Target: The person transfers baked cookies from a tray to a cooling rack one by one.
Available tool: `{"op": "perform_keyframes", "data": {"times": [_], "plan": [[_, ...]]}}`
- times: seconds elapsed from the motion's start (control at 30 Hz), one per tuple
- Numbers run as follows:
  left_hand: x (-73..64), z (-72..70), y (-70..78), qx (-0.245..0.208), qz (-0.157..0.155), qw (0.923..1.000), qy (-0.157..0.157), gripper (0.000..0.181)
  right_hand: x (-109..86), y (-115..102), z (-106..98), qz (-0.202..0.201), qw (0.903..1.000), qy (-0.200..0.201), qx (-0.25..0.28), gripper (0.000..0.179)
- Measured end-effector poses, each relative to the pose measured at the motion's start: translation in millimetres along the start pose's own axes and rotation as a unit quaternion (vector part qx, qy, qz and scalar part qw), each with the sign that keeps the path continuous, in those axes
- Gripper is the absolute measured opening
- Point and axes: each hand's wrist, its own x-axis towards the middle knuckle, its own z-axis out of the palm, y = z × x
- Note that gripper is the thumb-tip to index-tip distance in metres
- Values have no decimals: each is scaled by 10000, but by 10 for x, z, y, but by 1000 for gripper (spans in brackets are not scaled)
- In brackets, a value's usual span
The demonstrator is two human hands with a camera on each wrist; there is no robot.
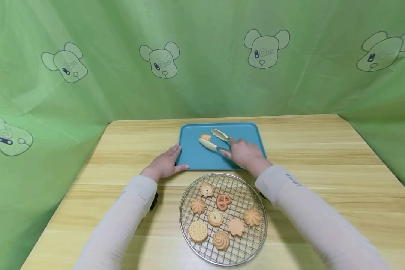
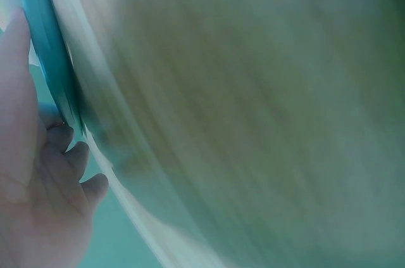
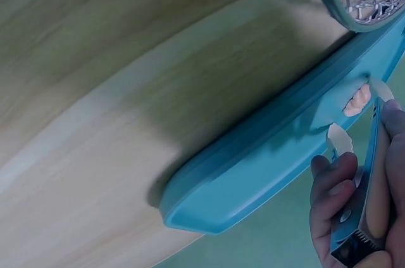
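My right hand (image 1: 247,153) grips a pair of tongs (image 1: 207,144) over the blue tray (image 1: 202,157). The tongs' pale scalloped tips stand apart, on either side of a single cookie (image 1: 206,137) lying in the tray. In the right wrist view, the tongs (image 3: 369,185) show dark handles inside the curled fingers, with the cookie (image 3: 357,100) near one tip. My left hand (image 1: 164,163) rests at the tray's near left corner, fingers along the left rim and thumb on the front rim. The left wrist view shows its fingertips at the tray's edge (image 2: 54,59).
A round wire rack (image 1: 236,255) stands on the wooden table (image 1: 307,150) in front of the tray, between the forearms. Several cookies of different shapes lie on it, among them a pretzel-shaped one (image 1: 224,202). Green curtain (image 1: 209,93) encloses the table's back and sides.
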Motion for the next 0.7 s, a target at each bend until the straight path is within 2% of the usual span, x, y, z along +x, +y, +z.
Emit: {"op": "perform_keyframes", "data": {"times": [0.3,0.7], "plan": [[10,8,-6,36,-36,10000,-34,90,25,-59,-27,-13,10000,-2,79,74],[8,15,-14,20,-43,10000,-49,90,12,-39,-24,-163,9998,54,-68,67]]}}
